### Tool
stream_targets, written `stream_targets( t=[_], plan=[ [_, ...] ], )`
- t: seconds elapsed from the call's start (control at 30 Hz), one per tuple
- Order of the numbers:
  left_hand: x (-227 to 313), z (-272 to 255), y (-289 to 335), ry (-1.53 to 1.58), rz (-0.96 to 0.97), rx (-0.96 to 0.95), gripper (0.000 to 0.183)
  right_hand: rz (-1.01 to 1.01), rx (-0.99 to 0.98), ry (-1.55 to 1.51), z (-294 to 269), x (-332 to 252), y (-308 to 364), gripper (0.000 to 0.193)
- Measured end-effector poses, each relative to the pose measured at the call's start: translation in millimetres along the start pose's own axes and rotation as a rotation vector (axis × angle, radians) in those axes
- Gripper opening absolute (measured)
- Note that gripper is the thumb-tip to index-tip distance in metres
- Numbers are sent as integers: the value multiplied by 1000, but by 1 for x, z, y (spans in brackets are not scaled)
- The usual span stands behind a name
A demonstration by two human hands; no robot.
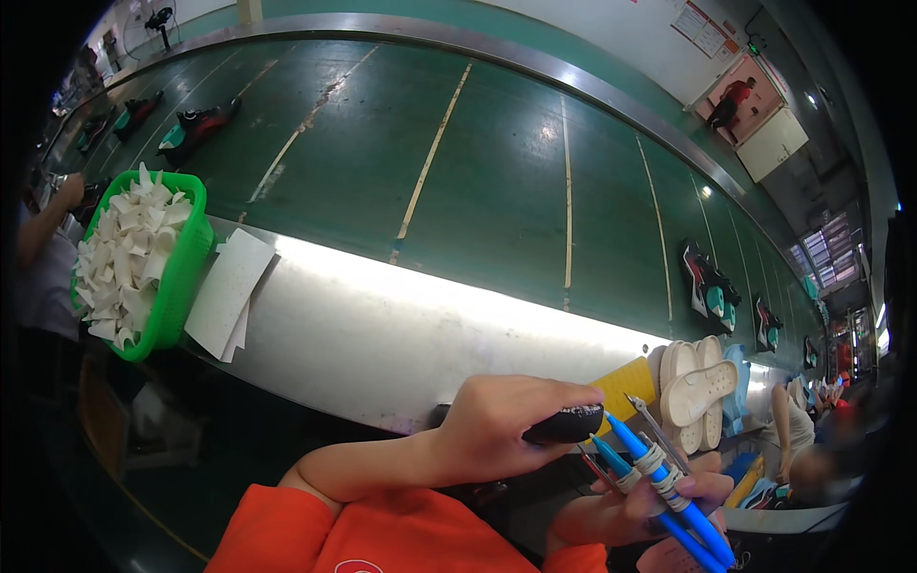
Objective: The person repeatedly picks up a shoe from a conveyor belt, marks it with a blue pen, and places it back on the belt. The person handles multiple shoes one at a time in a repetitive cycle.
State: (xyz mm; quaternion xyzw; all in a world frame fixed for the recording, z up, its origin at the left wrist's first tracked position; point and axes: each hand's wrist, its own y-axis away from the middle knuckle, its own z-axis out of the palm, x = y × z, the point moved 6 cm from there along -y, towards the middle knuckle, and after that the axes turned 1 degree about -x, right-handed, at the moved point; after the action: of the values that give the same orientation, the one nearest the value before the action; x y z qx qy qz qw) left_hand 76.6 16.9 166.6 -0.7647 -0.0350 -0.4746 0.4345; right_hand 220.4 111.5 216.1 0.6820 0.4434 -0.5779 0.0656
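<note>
My left hand is closed around a black, rounded piece with a speckled edge; most of it is hidden in my grip, so its kind does not show. Just to the right, my right hand grips blue pens wrapped together with pale elastic bands. A thin metal pointed tool sticks up beside the pens, seemingly in the same grip. The pen tips come close to the black piece; whether they touch it I cannot tell.
Beyond my hands lie a steel ledge and a green conveyor belt carrying shoe uppers. A green basket of white scraps and white sheets sit left. Cream soles and a yellow piece are right; co-workers flank me.
</note>
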Motion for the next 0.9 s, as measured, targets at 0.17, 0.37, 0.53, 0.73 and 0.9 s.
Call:
stream_targets(
  t=[0.17, 0.37, 0.53, 0.73, 0.9],
  plan=[
    [1, 1, -2, -13, -3, 0, 42, -54, 287, 106, 5, -2, 9, 28],
    [-2, -1, -2, -6, -52, -20, 41, -210, 609, -46, 25, 5, 10, 35],
    [0, 0, 0, -13, -2, -28, 40, -433, 537, -7, -12, 17, 16, 31],
    [-5, -4, -1, -4, -56, -21, 37, -184, 689, -175, -5, 31, 7, 35],
    [-13, -13, -8, 2, -155, 13, 34, 2, 698, -265, -8, 65, 19, 33]
  ],
)
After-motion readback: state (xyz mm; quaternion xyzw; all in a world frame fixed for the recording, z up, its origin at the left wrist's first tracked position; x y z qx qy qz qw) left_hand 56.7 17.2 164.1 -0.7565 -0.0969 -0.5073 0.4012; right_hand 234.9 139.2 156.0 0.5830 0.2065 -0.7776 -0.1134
